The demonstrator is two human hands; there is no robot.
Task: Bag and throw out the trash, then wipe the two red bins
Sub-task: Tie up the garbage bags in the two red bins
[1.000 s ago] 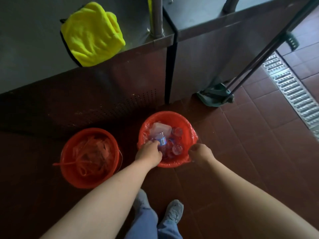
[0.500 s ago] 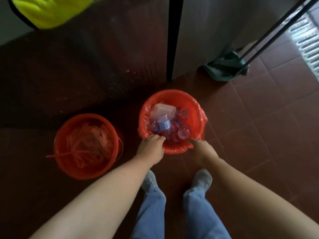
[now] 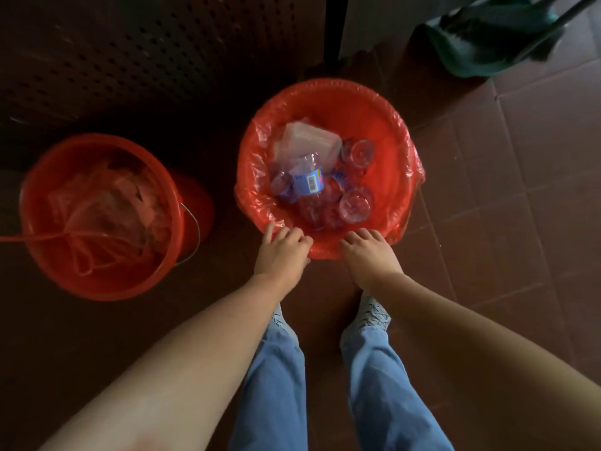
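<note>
a dark green dustpan (image 3: 487, 37) lies beyond; a second red plastic bucket (image 3: 107, 278) sits left. right below us the round red bin (image 3: 383, 135), lined with a thin red plastic bag (image 3: 414, 172), holds clear bottles (image 3: 309, 183). our left hand (image 3: 282, 252) and right hand (image 3: 369, 255) curl over its near rim, pinching the bag.

There is only one view, from the person's head, and it looks steeply down at the floor (image 3: 520, 190). The bagged red bin (image 3: 383, 102) is near, in the upper centre of the frame, and the second red bin (image 3: 107, 288) is at the left.
</note>
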